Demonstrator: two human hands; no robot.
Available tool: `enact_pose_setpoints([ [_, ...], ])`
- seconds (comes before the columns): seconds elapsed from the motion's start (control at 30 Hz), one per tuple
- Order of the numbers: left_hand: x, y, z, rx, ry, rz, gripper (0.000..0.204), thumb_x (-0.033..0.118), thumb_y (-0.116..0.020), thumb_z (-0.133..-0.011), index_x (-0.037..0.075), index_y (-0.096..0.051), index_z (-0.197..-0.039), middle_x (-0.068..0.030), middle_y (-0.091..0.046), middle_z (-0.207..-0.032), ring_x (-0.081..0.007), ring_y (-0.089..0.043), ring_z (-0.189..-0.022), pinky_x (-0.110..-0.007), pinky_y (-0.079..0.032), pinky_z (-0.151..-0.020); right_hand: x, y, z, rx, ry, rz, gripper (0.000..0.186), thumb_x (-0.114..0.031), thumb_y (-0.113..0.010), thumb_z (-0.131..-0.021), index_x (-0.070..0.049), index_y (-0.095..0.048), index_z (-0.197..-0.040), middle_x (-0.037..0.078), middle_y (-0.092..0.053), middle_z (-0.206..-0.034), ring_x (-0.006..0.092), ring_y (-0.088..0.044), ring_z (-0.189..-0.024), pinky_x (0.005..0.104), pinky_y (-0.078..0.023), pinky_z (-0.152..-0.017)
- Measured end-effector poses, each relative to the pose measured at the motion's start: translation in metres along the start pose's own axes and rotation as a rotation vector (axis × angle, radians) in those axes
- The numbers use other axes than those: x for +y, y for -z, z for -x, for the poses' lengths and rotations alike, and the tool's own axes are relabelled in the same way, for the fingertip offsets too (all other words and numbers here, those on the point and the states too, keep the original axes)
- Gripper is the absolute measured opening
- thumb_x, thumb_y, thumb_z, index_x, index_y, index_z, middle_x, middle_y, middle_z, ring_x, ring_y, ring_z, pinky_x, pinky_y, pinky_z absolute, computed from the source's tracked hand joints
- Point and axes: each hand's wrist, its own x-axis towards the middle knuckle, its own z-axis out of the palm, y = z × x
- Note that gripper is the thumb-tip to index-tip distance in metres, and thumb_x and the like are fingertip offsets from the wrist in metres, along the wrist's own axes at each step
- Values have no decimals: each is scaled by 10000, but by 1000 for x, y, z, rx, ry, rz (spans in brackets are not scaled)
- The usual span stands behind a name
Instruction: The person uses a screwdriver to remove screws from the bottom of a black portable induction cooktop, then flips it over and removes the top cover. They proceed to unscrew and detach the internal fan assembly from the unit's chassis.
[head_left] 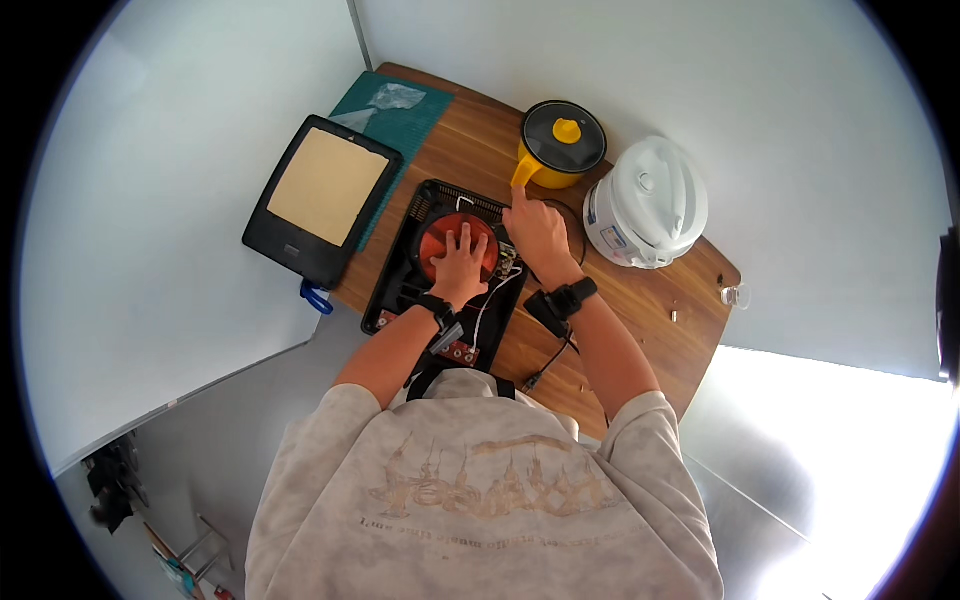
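My left hand (pixel 459 268) lies with fingers spread on a round copper-red coil (pixel 432 240). The coil sits in the black lower housing (pixel 395 300) of an opened induction cooker. Beside the coil are a circuit board (pixel 508 262) and white wires; a reddish strip board (pixel 458 352) lies at the housing's near edge. My right hand (pixel 540 238) is over the housing's far right side, index finger stretched toward the yellow pot's handle (pixel 525 170); I cannot tell whether it touches. Its other fingers look partly bent, with nothing visible in them.
A black cover with a beige panel (pixel 325 187) lies at the left, partly on a green mat (pixel 430 110) with clear plastic. The yellow pot (pixel 560 180) has a dark lid. A white rice cooker (pixel 650 205), a small glass jar (pixel 737 296), a power plug (pixel 532 383) and blue cord (pixel 316 298) are around.
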Motion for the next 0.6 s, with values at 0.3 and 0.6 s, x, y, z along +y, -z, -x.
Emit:
enact_pose_setpoints([
  [0.3, -1, -4, 1, 34, -18, -10, 1023, 388, -830, -687, 200, -259, -1515, -169, -149, -1577, -457, -214, -1419, -663, -518, -858, 2, -3, -2, -65, 65, -66, 361, -148, -668, -857, -12, -464, -1122, 226, -602, -921, 420, -652, -789, 479, -550, -645],
  [0.6, -4, -4, 1, 46, -36, -3, 1023, 389, -828, -681, 197, -265, -1513, -177, -152, -1575, -472, -238, -1404, -662, -522, -845, 9, -1, -16, -84, 224, -78, 233, -63, -642, -808, -14, -501, -988, 234, -608, -891, 426, -655, -783, 474, -557, -662],
])
